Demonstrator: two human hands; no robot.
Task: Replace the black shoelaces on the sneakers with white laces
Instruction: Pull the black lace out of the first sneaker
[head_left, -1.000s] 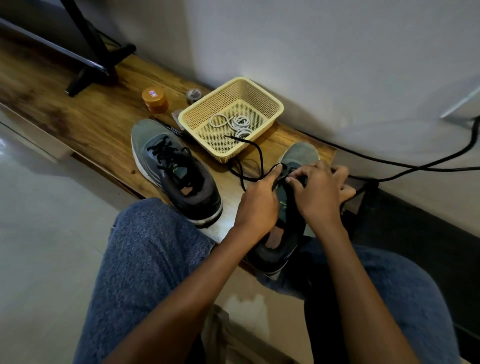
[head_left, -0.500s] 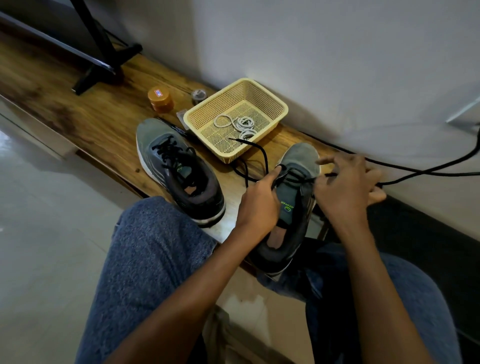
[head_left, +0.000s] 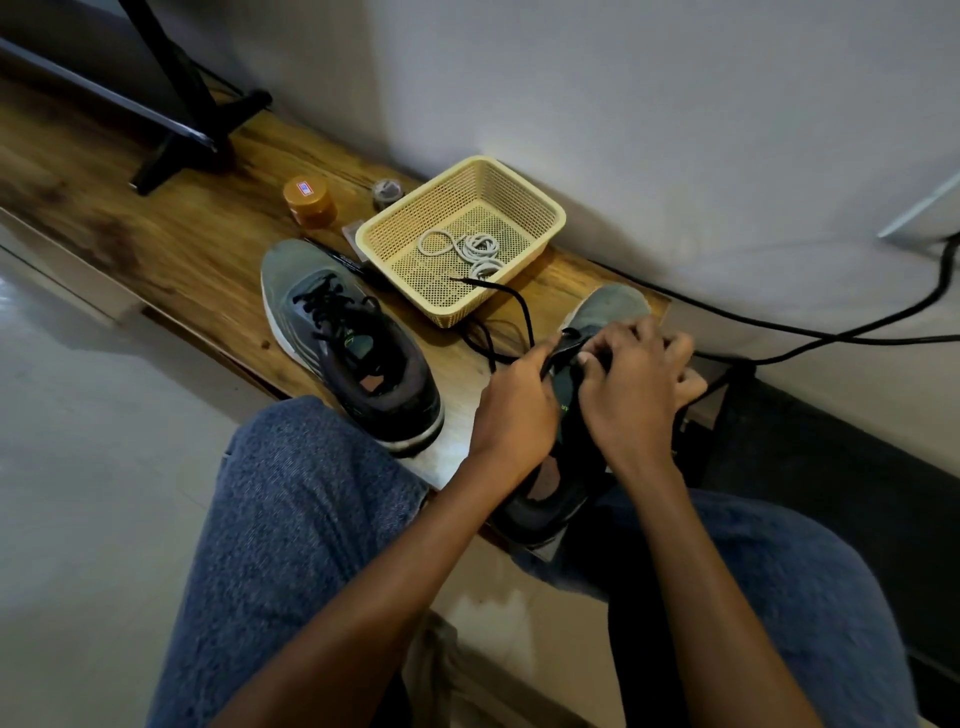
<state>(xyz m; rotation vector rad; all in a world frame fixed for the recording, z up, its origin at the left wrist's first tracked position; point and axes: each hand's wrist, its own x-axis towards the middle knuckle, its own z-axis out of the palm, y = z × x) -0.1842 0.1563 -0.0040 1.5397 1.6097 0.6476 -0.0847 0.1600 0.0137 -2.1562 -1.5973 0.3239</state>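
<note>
Where both hands (head_left: 576, 400) meet, the sneaker's (head_left: 608, 312) eyelets are hidden.

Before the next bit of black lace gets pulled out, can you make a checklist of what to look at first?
1. Left hand gripping the black lace: ok.
2. Right hand on the near sneaker, fingers curled at the eyelets: ok; what they pinch, cannot tell.
3. Loose lace end free of snags: not ok, its tip lies over the rim of the basket.
4. White laces ready in the basket: ok.
5. Near sneaker steady: cannot tell, its heel hangs over the edge of the wooden shelf.
6. Other sneaker unlaced: not ok.
</note>
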